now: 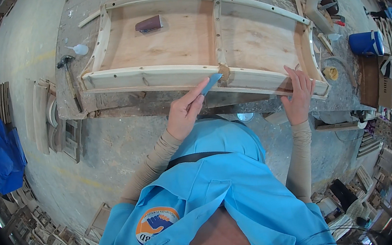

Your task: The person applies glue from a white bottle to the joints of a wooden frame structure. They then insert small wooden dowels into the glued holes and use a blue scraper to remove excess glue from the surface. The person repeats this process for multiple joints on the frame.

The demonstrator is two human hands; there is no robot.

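The left hand pinched a blue scraper, its tip at a brown patch midway along the frame's near side; the right hand, fingers spread, touched that side farther right; a maroon pad lay inside the frame, a hammer left of it.

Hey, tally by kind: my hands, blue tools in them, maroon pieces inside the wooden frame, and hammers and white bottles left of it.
Left hand and right hand: 2
Blue tool: 1
Maroon piece in the wooden frame: 1
Hammer: 1
White bottle: 1
Total: 6
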